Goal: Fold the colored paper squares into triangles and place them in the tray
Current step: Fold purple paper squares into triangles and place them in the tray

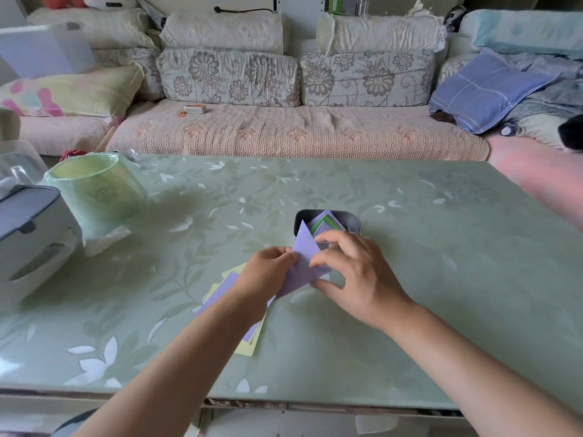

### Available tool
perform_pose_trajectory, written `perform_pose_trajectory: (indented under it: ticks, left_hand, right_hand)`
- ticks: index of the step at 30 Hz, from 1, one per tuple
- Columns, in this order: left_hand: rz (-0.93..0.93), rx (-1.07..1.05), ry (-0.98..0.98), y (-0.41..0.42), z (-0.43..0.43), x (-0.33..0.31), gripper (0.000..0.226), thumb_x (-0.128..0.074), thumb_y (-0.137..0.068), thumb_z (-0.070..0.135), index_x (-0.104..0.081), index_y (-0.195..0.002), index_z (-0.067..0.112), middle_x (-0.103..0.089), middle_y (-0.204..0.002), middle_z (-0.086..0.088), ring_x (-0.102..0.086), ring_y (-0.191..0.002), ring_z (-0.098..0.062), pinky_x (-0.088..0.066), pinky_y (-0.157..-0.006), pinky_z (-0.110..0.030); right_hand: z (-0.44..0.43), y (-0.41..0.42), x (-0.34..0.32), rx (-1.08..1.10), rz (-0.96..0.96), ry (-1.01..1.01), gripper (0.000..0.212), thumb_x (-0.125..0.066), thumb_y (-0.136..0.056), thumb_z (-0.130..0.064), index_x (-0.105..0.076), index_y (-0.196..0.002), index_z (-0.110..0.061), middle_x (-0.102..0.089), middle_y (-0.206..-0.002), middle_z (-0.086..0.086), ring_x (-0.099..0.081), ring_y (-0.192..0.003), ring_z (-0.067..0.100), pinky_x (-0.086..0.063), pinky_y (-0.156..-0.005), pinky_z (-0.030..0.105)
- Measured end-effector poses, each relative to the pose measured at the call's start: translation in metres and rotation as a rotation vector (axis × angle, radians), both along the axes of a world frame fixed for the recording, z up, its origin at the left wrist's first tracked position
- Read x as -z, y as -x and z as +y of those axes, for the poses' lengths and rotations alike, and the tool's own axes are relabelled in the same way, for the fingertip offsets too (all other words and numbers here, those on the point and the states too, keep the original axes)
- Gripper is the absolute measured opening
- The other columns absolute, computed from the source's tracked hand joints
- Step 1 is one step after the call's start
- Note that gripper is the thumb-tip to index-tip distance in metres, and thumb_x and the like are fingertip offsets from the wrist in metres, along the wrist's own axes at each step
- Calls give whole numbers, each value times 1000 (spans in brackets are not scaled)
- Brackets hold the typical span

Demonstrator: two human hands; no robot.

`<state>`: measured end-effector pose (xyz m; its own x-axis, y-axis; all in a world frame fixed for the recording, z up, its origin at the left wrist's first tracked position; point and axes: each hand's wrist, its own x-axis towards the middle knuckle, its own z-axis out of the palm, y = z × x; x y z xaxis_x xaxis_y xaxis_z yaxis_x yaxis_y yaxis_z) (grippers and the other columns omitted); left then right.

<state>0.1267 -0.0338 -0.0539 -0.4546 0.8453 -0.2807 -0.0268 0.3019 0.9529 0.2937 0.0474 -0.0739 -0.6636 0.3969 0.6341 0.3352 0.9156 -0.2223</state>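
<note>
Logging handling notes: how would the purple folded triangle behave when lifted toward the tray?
Likely very light: the left hand and right hand hold the purple triangle with fingertips only. Its upper tip stands unsupported, so probably stiffish rather than floppy. The fold may spring open in the tray.

A purple triangle (302,247) is held tilted before the dark tray (355,217) of folded papers (325,223); flat squares (227,287) lie beside.

Setting: home living room. Floral-covered sofa (293,127) with bolster cushions (227,77), a blue checked pillow (485,89) and bedding at right. Bench (410,279) carries a leaf-print cover and a bag-lined bin (94,187).
</note>
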Motion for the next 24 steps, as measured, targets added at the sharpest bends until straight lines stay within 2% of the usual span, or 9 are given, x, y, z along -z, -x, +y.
perform_pose_trajectory:
  ticks: [2, 5, 7, 9, 11, 14, 16, 20, 24]
  left_hand:
    - [-117, 57, -22, -1, -2, -1, 14, -53, -98, 13, -60, -85, 15, -70, -81, -6, -69, -82, -27, -45, -69, -30]
    - [-201, 97, -14, -1, -2, -3, 11, -54, -96, 7, -61, -95, 15, -74, -93, -5, -73, -90, -23, -48, -73, -27]
    - [-267, 98, -33, 1, -2, -1, 19, -54, -95, 1, -62, -108, 12, -74, -99, -8, -71, -85, -20, -51, -74, -27]
    - [-299, 98, -70, 3, -1, 0, 32, -52, -93, -6, -60, -120, 9, -74, -102, -12, -71, -84, -20, -54, -71, -26]
    - [-265, 131, -88, 3, -1, 0, 36, -49, -92, -9, -60, -122, 9, -74, -108, -15, -72, -86, -22, -56, -72, -26]
    - [-173, 215, -83, 1, -4, -3, 35, -48, -93, -6, -64, -117, 13, -75, -108, -9, -73, -92, -22, -56, -80, -29]
    - [-111, 252, -67, -1, -6, -6, 33, -48, -92, -2, -66, -114, 14, -75, -106, -7, -72, -96, -22, -56, -82, -31]
    - [-30, 259, -73, -4, -7, -9, 28, -53, -85, 13, -70, -107, 10, -76, -101, -7, -73, -95, -23, -56, -86, -37]
    - [147, 170, -134, -10, -6, -1, 11, -66, -92, 18, -74, -97, 12, -77, -88, -6, -73, -87, -22, -59, -78, -35]
  right_hand:
    - [1, 0, 1, 5, 43, -11, 15, -65, -86, -38, -71, -88, -25, -62, -114, -3, -61, -100, 17, -42, -84, 38]
    - [3, -2, -1, 37, 79, 90, 14, -63, -87, -36, -70, -85, -24, -63, -111, -5, -60, -101, 13, -43, -87, 36]
    - [4, -5, -3, 28, 89, 201, 9, -68, -85, -31, -69, -83, -23, -63, -111, -5, -60, -100, 11, -44, -89, 29]
    - [3, -7, -5, 20, 84, 376, 10, -74, -85, -21, -66, -80, -24, -64, -110, -6, -60, -102, 4, -41, -90, 16]
    - [0, -7, -6, 64, 70, 627, 19, -76, -86, -17, -63, -76, -27, -67, -107, -10, -61, -97, -3, -39, -83, 9]
    - [1, -6, -9, 116, 92, 904, 14, -73, -88, -18, -68, -75, -21, -72, -81, -3, -57, -64, 5, -43, -66, 22]
    - [1, -7, -13, 128, 91, 944, 14, -72, -88, -17, -69, -74, -15, -72, -75, 9, -52, -58, 8, -42, -60, 21]
    - [-1, -6, -17, 159, 85, 952, 14, -73, -86, -20, -70, -73, -17, -72, -75, 10, -54, -59, 10, -44, -60, 23]
    - [0, -6, -14, 144, 87, 955, 15, -76, -85, -24, -69, -73, -18, -71, -71, 7, -57, -59, 10, -47, -62, 28]
